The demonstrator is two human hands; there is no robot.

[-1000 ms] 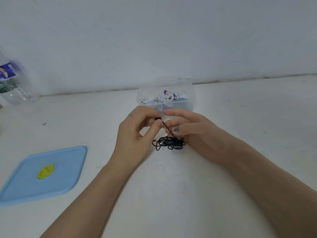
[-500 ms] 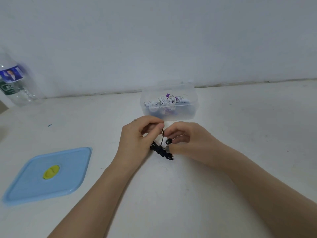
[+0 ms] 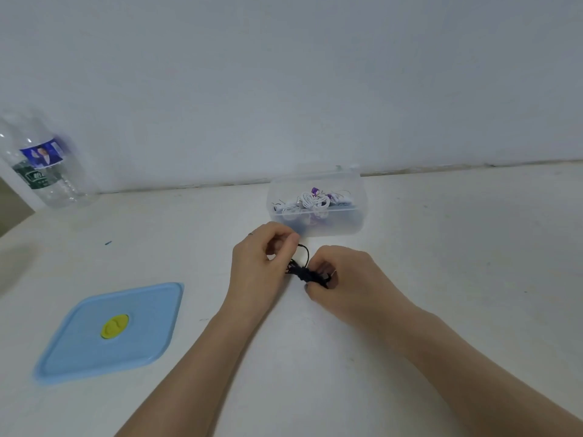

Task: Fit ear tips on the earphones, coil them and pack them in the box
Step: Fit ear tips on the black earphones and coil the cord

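Observation:
A bundle of black earphones (image 3: pixel 305 272) hangs between my two hands, just above the white table. My left hand (image 3: pixel 263 269) pinches one end of the black cable near its earbud, with a short loop of cable arching to the right. My right hand (image 3: pixel 342 279) grips the coiled bundle at its right side. Behind the hands stands a clear plastic box (image 3: pixel 353 222) holding coiled white earphones (image 3: pixel 314 201) with purple parts. The ear tips are too small to make out.
A light blue lid (image 3: pixel 79 348) with a yellow-green button lies flat at the front left. A clear water bottle (image 3: pixel 41 165) stands at the far left against the white wall. The wall runs right behind the box.
The loose black cable has been gathered into a tighter bundle between the hands. My right hand has moved from the cable's top onto the bundle's right side.

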